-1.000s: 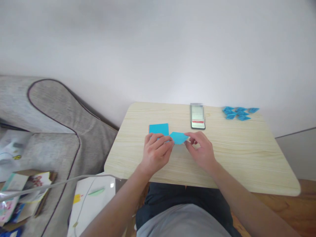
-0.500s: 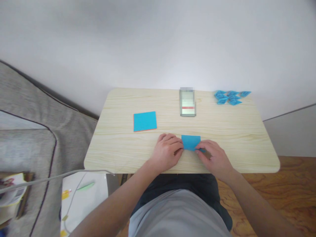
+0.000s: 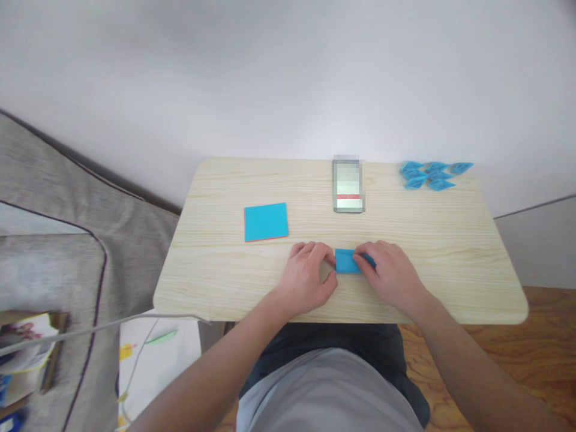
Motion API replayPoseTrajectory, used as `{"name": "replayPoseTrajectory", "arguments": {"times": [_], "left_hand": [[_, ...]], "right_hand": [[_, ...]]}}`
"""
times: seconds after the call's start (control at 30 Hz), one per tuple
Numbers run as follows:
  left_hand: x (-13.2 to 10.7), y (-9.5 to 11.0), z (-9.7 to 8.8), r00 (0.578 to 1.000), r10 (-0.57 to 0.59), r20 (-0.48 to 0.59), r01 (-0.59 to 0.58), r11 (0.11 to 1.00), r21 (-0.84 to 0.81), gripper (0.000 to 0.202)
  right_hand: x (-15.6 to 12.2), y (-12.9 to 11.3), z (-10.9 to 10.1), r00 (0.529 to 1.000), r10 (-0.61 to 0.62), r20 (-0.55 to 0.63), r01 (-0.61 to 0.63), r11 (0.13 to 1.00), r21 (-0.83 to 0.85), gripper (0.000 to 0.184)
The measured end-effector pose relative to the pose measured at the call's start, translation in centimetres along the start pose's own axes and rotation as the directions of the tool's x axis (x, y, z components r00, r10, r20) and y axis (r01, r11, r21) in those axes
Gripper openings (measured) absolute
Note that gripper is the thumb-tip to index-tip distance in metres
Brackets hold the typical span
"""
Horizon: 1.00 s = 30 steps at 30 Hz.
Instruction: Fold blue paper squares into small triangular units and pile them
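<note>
A small folded sheet of blue paper (image 3: 347,261) lies near the front edge of the table, with a crease line along its far side. My right hand (image 3: 390,270) has thumb and index finger pinched on its upper right part and covers the right end. At the left end is my left hand (image 3: 308,275), its index finger and thumb curved apart beside the paper's left edge; the fingertips are at or very close to that edge.
A stack of blue paper (image 3: 266,222) with a reddish lower edge lies on the wooden table (image 3: 202,264). A phone (image 3: 348,185) with a blurred screen sits at the back. Several folded blue paper pieces (image 3: 434,176) are clustered back right. A cable (image 3: 148,316) crosses the front left.
The paper now looks narrower from front to back. My right hand has shifted up over its right end, and my left thumb and index finger have spread apart.
</note>
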<state>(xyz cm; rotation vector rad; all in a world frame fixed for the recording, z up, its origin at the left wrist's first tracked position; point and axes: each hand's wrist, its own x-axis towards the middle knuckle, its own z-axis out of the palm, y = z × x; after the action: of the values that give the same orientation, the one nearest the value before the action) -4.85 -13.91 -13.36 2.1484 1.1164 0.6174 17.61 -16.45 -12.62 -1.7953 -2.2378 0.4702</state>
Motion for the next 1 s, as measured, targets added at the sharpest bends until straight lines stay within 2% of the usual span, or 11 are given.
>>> {"name": "replayPoseTrajectory", "arguments": {"times": [0.13,0.3,0.47,0.73,1.0], "left_hand": [[0.1,-0.3,-0.3,1.0,0.012,0.014,-0.012,1.0,0.007,0.019],[0.0,-0.8,-0.1,0.995,0.099,-0.008,-0.099,0.995,0.022,0.029],[-0.5,-1.2,0.3,0.988,0.151,-0.017,-0.151,0.988,0.023,0.028],[-0.6,-1.2,0.4,0.988,0.144,0.058,-0.147,0.988,0.04,0.034],[-0.4,-1.2,0.5,0.991,0.125,0.056,-0.128,0.991,0.044,0.036]], "right_hand": [[0.4,0.3,0.3,0.999,-0.041,-0.018,0.041,0.999,-0.02,0.02],[0.5,1.4,1.5,0.991,-0.092,-0.094,0.096,0.995,0.04,0.016],[0.4,1.8,2.3,0.985,-0.093,-0.143,0.105,0.992,0.075,0.01],[0.3,1.7,2.4,0.986,-0.085,-0.141,0.097,0.992,0.086,0.008],[0.4,1.7,2.4,0.991,-0.055,-0.12,0.066,0.994,0.083,0.009]]}}
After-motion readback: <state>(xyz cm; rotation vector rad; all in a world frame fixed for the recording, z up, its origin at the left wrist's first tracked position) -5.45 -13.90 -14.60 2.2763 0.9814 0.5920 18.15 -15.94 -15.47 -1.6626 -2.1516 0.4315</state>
